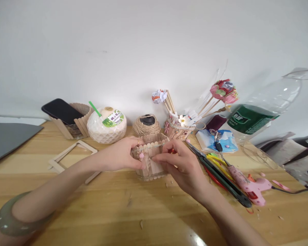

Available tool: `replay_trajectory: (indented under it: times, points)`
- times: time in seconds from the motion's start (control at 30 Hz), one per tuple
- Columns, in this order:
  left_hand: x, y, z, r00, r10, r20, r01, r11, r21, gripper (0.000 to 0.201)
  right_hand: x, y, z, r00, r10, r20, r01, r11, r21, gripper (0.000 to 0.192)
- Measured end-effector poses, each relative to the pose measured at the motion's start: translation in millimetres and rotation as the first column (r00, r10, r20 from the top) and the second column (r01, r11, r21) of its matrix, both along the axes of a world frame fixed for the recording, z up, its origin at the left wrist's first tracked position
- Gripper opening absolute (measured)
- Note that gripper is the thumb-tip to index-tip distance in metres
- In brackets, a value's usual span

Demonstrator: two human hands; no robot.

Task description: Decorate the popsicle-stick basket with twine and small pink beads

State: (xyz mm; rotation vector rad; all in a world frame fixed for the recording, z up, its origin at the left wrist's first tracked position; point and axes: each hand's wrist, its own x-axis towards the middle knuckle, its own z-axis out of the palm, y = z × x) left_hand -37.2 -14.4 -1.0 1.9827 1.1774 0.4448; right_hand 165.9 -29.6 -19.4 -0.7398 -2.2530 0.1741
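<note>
A small round holder made of upright wooden craft sticks (154,167) stands on the wooden table (113,208), with a string of beads around its rim and a little pink flower on its front. My left hand (120,153) grips the holder's left side, a ring on one finger and a green bangle on the wrist. My right hand (178,164) touches its right front, fingertips pressed on the sticks just under the bead rim. What the right fingers pinch is hidden.
A pink glue gun (248,184), black scissors (220,177) and coloured strips lie right of the holder. Behind stand a twine ball (146,124), a white coconut-shaped cup (106,127), a stick box holding a phone (66,118), paper flowers in a jar (181,128), and a plastic bottle (259,112). A stick frame (72,155) lies left.
</note>
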Motion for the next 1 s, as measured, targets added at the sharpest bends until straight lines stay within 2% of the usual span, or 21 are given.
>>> replay_trajectory:
  times: [0.3, 0.47, 0.67, 1.0]
  points:
    - [-1.5, 2.0, -1.8, 0.999, -0.001, 0.038, 0.002, 1.0, -0.015, 0.019, -0.3, 4.8, -3.4, 0.999, -0.034, 0.009, 0.033, 0.997, 0.073, 0.022]
    - [-1.1, 1.8, -2.1, 0.995, -0.039, 0.09, 0.042, 0.999, -0.026, 0.017, -2.5, 5.4, -5.9, 0.998, -0.06, 0.013, 0.058, 0.993, 0.099, 0.021]
    - [-1.9, 3.0, -2.8, 1.0, 0.007, -0.002, -0.007, 1.0, -0.002, 0.017, -2.6, 4.5, -7.2, 0.997, -0.077, -0.032, 0.08, 0.99, 0.114, 0.012]
    - [-2.4, 3.9, -3.9, 1.0, 0.007, -0.018, -0.007, 1.0, -0.003, 0.02, -1.9, 2.2, -9.3, 0.999, -0.038, -0.016, 0.04, 0.986, 0.165, 0.01]
